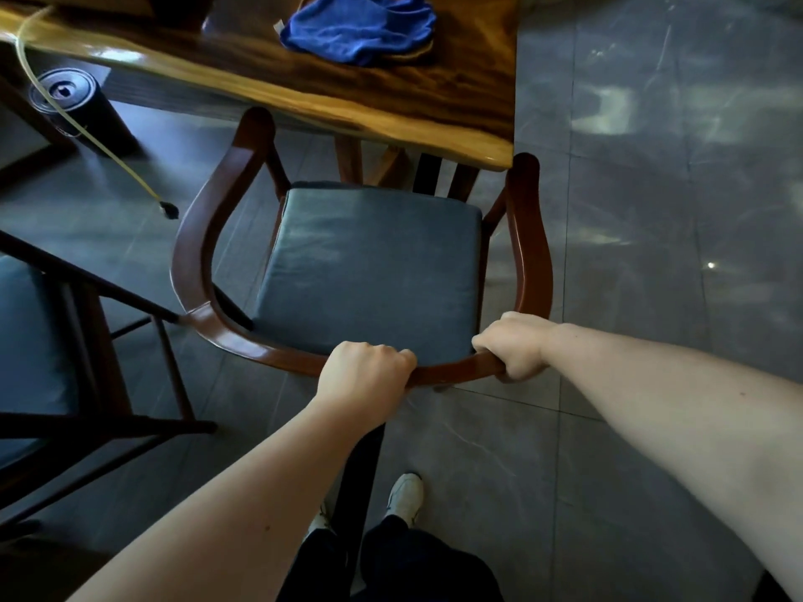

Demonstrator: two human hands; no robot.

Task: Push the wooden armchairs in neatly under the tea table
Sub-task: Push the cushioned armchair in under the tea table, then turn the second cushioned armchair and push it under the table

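Gripping armchair [226,236] backrest, both hands [365,371] fisted.

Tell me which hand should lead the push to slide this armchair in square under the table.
Probably the left hand: it grips the armchair back rail near its middle, roughly in line with the seat. The right hand holds the rail's right corner, beside the tea table end, so pushing there would likely twist the chair.

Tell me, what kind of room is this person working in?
Probably a tea room or a sitting area at home or in a shop. A thick live-edge wooden table stands on glossy grey floor tiles, with cushioned wooden armchairs drawn up to it and a thin hose trailing off the tabletop.
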